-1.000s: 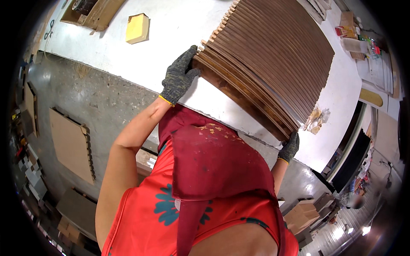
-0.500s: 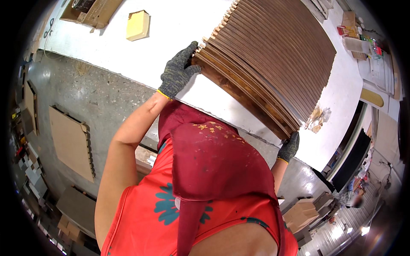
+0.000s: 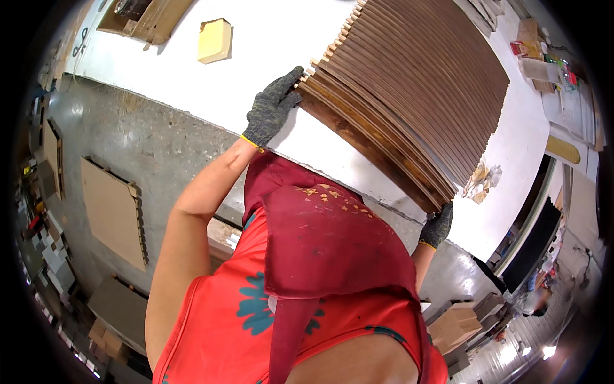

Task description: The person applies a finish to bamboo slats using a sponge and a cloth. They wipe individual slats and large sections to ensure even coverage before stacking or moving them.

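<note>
Through the head view I have one broad bundle of dark-brown, narrow wooden strips (image 3: 416, 83) lying on the white tabletop (image 3: 179, 83), close to its near edge. It sits ahead of and between the two hands. The strips' long axis runs roughly along that near edge, slanting from the left hand (image 3: 274, 109) down to the right hand (image 3: 438, 227). I judge that any shift hangs on this line, with one hand at each end and neither clearly nearer.

My left hand, in a dark knitted glove, is unclenched: its fingers reach along the strips' left ends, thumb apart toward the near face. My right hand, gloved alike, meets the near right corner; its fingertips are hidden, so I cannot tell how firmly it grips.

Counting: two hands, one bundle, its strips too many and too tight to number. I also count one pale-yellow rectangular block (image 3: 214, 41) near the left hand, one open brown cardboard box (image 3: 144, 19) toward the far left, and one crumpled off-white paper wad (image 3: 483, 182) beside the strips' right ends.
</note>
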A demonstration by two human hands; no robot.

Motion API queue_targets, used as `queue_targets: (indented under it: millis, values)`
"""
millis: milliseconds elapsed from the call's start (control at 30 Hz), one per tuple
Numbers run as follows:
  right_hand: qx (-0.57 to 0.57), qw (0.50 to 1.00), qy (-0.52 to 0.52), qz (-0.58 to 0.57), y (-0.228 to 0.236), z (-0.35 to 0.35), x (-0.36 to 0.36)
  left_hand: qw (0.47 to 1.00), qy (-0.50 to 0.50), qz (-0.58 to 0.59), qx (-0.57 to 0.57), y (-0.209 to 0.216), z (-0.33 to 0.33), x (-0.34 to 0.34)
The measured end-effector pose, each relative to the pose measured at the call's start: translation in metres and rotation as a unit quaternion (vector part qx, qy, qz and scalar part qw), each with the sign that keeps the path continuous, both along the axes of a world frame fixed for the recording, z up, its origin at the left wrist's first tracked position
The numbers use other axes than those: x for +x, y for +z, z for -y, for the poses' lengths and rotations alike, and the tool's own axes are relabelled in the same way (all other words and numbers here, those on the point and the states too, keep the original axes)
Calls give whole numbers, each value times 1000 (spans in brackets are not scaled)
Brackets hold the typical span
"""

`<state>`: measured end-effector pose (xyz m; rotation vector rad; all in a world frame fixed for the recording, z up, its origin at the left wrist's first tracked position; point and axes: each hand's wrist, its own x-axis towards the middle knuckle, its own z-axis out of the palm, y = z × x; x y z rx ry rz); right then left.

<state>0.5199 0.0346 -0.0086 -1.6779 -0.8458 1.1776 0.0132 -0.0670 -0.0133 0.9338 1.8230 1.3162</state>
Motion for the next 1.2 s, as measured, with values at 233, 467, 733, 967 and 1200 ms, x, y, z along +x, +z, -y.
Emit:
queue_targets:
  millis: [233,467,733,967,1200]
  values:
    - [-6,1000,6,24,-7,3,7,987,19,-147,-56,25,-17,13]
    - [-20,998,-16,60,-6,8,2,998,25,-39,-29,13,-19,6]
    - [16,998,-45,50,10,5,-18,997,34,67,-9,10,-10,4]
    - [166,837,71,516,25,-27,-10,984,102,-142,21,6,14,22]
    - [303,650,262,646,68,-77,-116,951,170,256,-44,33,46,58]
